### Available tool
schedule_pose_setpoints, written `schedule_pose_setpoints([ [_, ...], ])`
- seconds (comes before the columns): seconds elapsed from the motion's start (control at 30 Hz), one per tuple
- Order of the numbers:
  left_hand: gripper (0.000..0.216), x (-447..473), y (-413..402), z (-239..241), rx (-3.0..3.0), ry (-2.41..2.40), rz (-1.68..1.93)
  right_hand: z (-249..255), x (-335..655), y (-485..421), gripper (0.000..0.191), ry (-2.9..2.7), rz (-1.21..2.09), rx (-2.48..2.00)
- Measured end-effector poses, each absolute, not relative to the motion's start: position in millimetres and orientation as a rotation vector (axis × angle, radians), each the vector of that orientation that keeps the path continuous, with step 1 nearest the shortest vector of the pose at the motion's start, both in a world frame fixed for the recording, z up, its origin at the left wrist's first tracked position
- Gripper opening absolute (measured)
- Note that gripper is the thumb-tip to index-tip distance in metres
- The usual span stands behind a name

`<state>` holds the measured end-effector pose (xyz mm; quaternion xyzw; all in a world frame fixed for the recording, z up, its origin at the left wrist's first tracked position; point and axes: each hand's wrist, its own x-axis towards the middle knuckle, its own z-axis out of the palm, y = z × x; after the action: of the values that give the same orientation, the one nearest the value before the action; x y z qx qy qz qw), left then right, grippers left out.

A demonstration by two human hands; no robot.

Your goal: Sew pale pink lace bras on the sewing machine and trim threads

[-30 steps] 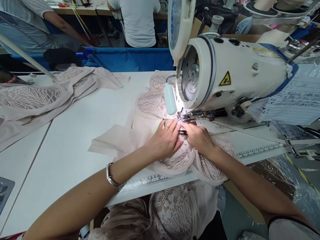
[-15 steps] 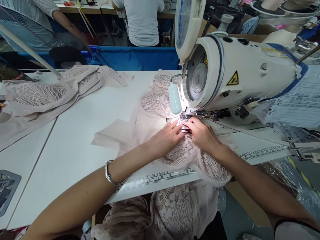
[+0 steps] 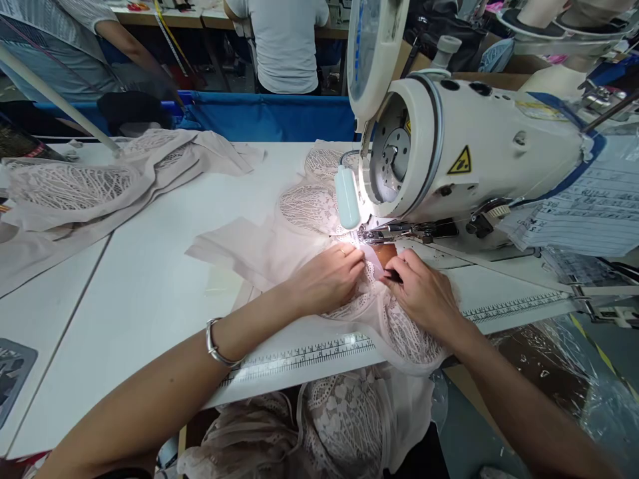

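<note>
My left hand (image 3: pixel 335 276), a ring on one finger, has its fingers curled together on a pale pink lace bra (image 3: pixel 312 207) just in front of the sewing machine's needle area. In my right hand (image 3: pixel 422 287), thumb and fingers pinch the end of a narrow pale strip (image 3: pixel 370 258) that runs back toward the presser foot (image 3: pixel 368 235). A small dark object, too hidden to name, shows under the right fingers. Lace cups spread beneath and between both hands. An orange-brown patch (image 3: pixel 385 253) lies beside the strip.
The white sewing machine (image 3: pixel 479 146) stands at the right, a small lamp (image 3: pixel 347 198) by its needle. More lace pieces (image 3: pixel 74 186) lie at the left, others (image 3: pixel 344 412) on my lap. A ruler tape (image 3: pixel 309 356) lines the table edge. Two people are beyond the blue cloth (image 3: pixel 274 116).
My right hand has moved back toward me and slightly right, away from the needle, drawing the strip's end along. My left hand has shifted slightly toward me. The machine's round end plate has turned.
</note>
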<state>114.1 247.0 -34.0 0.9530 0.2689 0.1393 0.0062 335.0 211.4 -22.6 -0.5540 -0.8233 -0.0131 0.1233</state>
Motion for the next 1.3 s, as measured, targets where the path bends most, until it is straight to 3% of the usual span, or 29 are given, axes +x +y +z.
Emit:
schedule_pose_setpoints([
  [0.2,0.029,118.6,239.7,-34.3,3.061,0.819,0.405,-42.0,354.9,195.2,0.045,-2.461,-0.148,-1.389],
  [0.37,0.030,117.5,243.8,-36.2,3.014,0.799,0.419,-33.9,358.4,222.3,0.018,-2.501,-0.013,-1.518],
  [0.47,0.029,116.0,245.2,-36.6,2.962,0.774,0.492,-22.3,353.0,235.2,0.069,-2.635,0.093,-1.565],
  [0.53,0.033,115.2,245.7,-36.0,2.978,0.755,0.497,-17.5,347.4,240.5,0.080,-2.708,0.113,-1.594],
  [0.8,0.043,112.8,249.5,-33.8,2.988,0.837,0.496,-13.0,334.8,251.6,0.076,-2.766,0.127,-1.650],
  [0.97,0.047,108.5,251.0,-34.4,3.012,0.848,0.469,-12.7,336.6,254.2,0.058,-2.743,0.104,-1.498],
  [1.3,0.049,107.9,251.3,-34.3,3.020,0.896,0.484,-18.9,343.5,261.3,0.058,-2.740,-0.002,-1.345],
])
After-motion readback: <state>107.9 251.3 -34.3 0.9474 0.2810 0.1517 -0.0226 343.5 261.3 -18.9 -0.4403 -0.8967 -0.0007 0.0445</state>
